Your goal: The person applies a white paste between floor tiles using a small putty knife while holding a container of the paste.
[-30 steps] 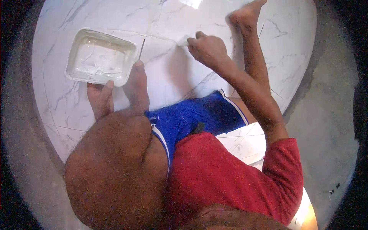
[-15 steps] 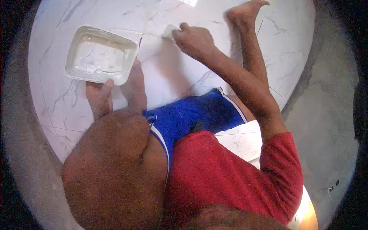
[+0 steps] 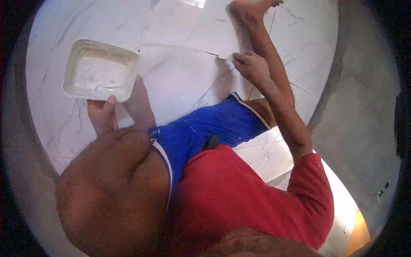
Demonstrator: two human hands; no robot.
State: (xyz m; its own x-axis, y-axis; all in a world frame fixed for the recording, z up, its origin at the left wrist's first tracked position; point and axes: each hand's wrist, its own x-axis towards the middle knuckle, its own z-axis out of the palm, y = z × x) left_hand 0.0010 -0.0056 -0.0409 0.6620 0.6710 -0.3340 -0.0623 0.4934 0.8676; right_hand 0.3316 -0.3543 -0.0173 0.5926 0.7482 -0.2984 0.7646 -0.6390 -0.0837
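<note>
My left hand [image 3: 102, 113] holds a white rectangular tub [image 3: 72, 88] from its near side, thumb on the rim and the other fingers hidden beneath. White paste [image 3: 98, 73] coats the tub's bottom and inner walls. Further right, my right hand [image 3: 252, 67] pinches a small whitish flat piece [image 3: 225, 56], possibly a scraper; most of it is covered by my fingers. That piece is at a tile joint [image 3: 175, 47], which carries a whitish smear to its left. A short dark stretch of the joint shows just beside the piece.
White marble-patterned tiles [image 3: 180, 77] make up the floor beneath me. My bare right foot [image 3: 250, 10] rests beyond my right hand, and what looks like my other foot [image 3: 141, 98] is beside the tub. Grey rough concrete [image 3: 355, 115] borders the tiles on the right.
My right hand has moved right along the joint with the whitish piece. In the picture the tub sits slightly lower and further left, as the whole view has shifted.
</note>
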